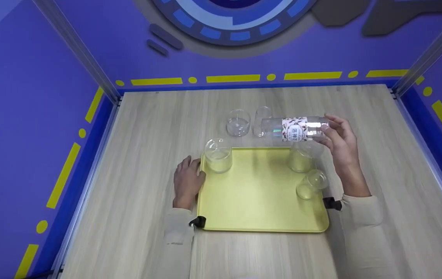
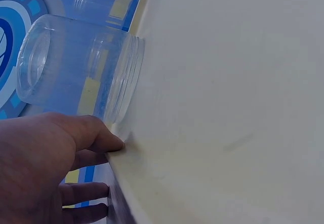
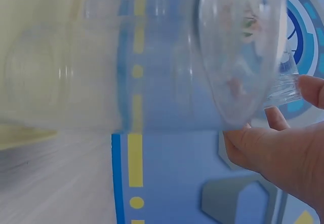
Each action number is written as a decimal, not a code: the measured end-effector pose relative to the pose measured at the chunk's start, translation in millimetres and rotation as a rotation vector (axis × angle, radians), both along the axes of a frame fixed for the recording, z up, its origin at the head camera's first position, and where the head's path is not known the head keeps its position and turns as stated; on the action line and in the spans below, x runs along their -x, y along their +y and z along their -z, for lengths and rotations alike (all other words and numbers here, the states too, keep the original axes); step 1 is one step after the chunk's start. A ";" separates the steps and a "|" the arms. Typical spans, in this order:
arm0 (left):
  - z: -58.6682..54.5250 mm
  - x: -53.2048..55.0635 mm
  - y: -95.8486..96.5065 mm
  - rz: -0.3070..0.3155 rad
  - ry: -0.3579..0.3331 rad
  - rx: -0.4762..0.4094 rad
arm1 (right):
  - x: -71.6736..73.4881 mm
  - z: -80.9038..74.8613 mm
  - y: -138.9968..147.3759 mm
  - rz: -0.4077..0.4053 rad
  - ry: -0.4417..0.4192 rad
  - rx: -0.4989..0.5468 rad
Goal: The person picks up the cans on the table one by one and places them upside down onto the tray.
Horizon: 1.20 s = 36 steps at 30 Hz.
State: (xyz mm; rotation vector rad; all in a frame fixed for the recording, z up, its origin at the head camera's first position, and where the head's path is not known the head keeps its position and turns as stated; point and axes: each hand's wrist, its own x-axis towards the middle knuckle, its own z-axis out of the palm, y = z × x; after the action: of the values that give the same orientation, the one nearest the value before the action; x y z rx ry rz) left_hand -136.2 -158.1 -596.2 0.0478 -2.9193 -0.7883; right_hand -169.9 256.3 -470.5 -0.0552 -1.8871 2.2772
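While the right hand pinches one end of a clear labelled bottle, held sideways near the far right corner of a yellow tray, the left hand grips the tray's left rim between thumb and fingers. Apparently light, thin-walled and slippery, the bottle likely offers its surest hold at the neck or labelled middle. Seemingly stiff, the tray bears three clear jars on a wood-grain table before blue-purple panels.

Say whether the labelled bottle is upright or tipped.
Tipped: the head view shows the bottle held sideways by the right hand.
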 end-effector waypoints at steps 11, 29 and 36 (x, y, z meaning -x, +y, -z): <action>0.5 -0.6 0.8 -0.004 0.014 -0.003 | -6.8 7.9 -12.3 0.002 0.028 0.071; -3.0 -0.4 0.6 -0.024 -0.004 -0.108 | -16.6 14.6 -22.6 -0.026 -0.020 0.104; -12.9 -1.0 3.3 -0.165 -0.029 -0.309 | -17.7 15.7 -23.9 -0.033 -0.029 0.109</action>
State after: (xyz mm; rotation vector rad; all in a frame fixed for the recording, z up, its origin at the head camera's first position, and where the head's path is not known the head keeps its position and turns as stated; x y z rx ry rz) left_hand -135.1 -154.8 -583.3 0.3250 -2.7452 -1.2059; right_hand -152.1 232.4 -486.2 -0.0722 -1.7883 2.4125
